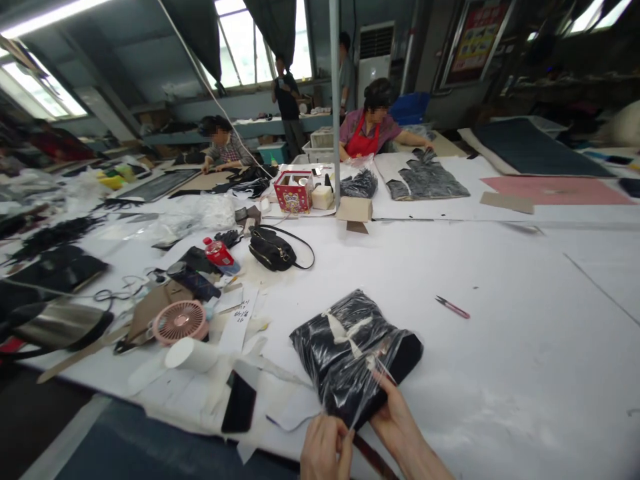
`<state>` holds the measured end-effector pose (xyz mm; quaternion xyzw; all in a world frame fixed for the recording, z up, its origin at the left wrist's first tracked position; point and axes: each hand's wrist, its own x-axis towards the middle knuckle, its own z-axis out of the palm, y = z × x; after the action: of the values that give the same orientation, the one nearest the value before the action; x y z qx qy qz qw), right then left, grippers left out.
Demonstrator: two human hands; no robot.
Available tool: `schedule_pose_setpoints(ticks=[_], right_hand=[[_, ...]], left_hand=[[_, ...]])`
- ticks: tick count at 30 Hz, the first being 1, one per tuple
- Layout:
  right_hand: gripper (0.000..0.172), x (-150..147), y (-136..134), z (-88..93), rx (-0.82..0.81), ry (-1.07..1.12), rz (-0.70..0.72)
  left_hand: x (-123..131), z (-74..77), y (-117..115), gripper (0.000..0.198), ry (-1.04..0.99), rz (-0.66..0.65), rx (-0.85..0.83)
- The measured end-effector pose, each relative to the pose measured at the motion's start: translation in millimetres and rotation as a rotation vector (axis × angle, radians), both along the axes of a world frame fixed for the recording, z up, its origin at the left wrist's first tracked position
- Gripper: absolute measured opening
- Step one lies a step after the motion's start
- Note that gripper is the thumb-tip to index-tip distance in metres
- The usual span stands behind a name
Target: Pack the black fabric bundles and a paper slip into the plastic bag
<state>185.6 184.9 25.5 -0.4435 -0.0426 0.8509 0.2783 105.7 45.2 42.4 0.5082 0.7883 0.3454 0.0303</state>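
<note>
A bundle of folded black cloth in a clear plastic bag (320,353) lies at the near edge of the white table, with a whitish strip (345,333) crossed over its top. My left hand (325,448) is closed in a pinch on the plastic at the bundle's near corner. On the near right side, my right hand (397,417) grips the bagged bundle, thumb on top and the other fingers partly hidden beneath. Thread snips with pink handles (453,307) lie to the right, apart from both hands.
Left of the bundle are a black phone (239,402), a white roll (191,354), a pink fan (181,322) and paper scraps. Farther back sit a black handbag (273,248), a red-labelled bottle (221,256) and a cardboard box (355,209). Several people work beyond.
</note>
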Motion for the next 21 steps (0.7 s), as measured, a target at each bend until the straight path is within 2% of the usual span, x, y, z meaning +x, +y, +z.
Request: schedule_pose_setpoints(ticks=[3,5,9,12,16,21], right_hand=[[0.03,5.4,-0.4,5.2,-0.095,0.012,-0.012],[0.029,6.9,1.6,9.9,-0.136,0.036,-0.013],[0.024,6.9,6.1,16.7,-0.154,0.051,0.01],[0.025,8.0,7.4,17.1,-0.157,0.061,0.024],[0.029,9.1,7.5,15.3,-0.169,0.077,0.044],[0.032,6.4,6.2,11.8,-0.166,0.041,0.009]], left_hand=[[8.0,-0.7,-7.5,0.024,-0.104,0.112,-0.008],[15.5,1.6,-7.5,0.02,-0.135,0.143,-0.031],[23.6,7.2,-3.8,0.016,-0.091,0.212,0.034],[21.2,9.9,-2.8,0.019,-0.037,0.282,0.084],[12.7,10.0,-1.5,0.025,-0.064,0.35,0.009],[2.5,-2.4,-1.7,0.017,-0.156,0.451,-0.078]])
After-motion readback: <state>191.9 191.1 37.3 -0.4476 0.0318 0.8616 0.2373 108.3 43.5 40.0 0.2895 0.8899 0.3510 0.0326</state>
